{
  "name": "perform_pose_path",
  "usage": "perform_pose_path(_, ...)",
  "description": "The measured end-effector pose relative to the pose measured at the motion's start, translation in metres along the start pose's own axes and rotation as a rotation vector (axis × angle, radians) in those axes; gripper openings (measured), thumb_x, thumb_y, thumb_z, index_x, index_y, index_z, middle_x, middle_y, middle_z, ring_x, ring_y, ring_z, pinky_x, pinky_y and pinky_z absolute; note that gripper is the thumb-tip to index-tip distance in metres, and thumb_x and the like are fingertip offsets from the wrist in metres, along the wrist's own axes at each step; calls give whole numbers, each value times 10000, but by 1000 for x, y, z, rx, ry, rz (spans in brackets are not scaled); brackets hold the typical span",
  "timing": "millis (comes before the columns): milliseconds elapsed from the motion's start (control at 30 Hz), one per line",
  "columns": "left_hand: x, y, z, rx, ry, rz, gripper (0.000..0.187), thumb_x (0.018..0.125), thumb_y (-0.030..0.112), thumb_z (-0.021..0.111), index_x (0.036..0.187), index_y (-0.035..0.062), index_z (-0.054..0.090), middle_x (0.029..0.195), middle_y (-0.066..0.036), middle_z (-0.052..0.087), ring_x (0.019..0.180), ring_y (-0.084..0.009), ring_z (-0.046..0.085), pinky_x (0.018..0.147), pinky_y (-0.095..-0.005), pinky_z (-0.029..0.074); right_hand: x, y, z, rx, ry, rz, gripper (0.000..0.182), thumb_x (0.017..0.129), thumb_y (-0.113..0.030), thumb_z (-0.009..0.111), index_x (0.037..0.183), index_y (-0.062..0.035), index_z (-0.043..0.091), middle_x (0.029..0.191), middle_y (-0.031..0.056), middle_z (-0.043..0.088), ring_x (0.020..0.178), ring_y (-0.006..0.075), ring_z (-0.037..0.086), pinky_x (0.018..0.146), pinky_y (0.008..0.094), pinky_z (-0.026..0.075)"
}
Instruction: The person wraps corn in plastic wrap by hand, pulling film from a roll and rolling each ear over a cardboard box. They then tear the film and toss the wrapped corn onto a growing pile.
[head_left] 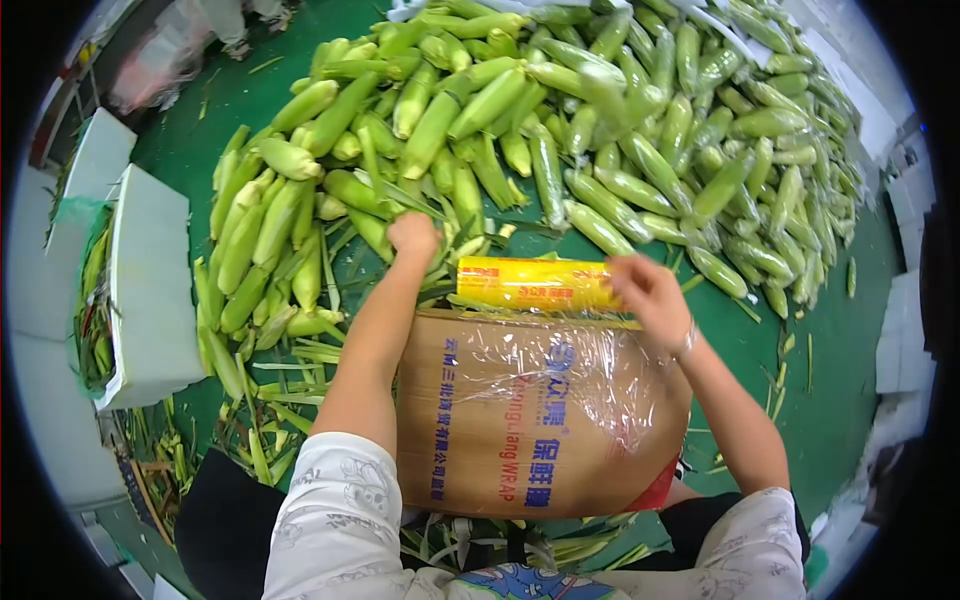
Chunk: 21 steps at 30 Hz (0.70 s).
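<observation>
My left hand (415,237) is closed at the near edge of the unwrapped corn pile, among loose husk leaves. An ear of corn (357,193) lies just beyond it; what the fingers hold, if anything, is hidden. My right hand (652,300), slightly blurred, is at the right end of a yellow roll of cling film (535,284), its fingers loosely bent and apart with nothing visible in them. Behind my hands are a heap of green corn in husks (430,130) and, to the right, a heap of film-wrapped corn (700,160). One blurred ear (603,95) shows above the wrapped heap.
A brown cardboard box (540,420) with clinging film on top stands before me, behind it the roll. White foam boxes (150,280) stand at the left, one beside a green bag of husks (95,310). Husk scraps (270,430) litter the green floor (840,400).
</observation>
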<state>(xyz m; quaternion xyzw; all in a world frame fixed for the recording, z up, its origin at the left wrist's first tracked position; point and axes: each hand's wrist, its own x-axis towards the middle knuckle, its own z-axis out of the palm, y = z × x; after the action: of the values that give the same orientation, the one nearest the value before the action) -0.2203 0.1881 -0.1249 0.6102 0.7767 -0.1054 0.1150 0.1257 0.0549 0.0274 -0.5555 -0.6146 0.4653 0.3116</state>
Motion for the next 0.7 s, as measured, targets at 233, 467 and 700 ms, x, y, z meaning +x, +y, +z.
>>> perform_pose_path(233,-24,-48,-25,-1252,-438,-250,422,767,317,701,1094,62,618,1034,-114,659,842,-223,666,730,-358,551,-172,-12,-21,-429,-219,51,270,839,-178,651,1060,-34,598,852,134,645,778,254,651,709,367,520)
perform_pose_path(467,-187,-52,-169,-1040,-12,488,490,749,94,725,1177,0,508,1053,-156,637,938,-240,638,785,-375,523,-217,23,-3,-803,-101,-217,368,790,-136,648,1110,-41,492,966,147,535,935,346,557,777,407,483)
perform_pose_path(700,-281,98,-107,-488,-103,1185,655,695,86,769,1287,32,493,1223,-205,578,1165,-353,535,1011,-387,416,-232,10,-19,-830,-66,-488,267,751,9,583,1007,-33,520,949,135,519,886,347,559,716,408,478)
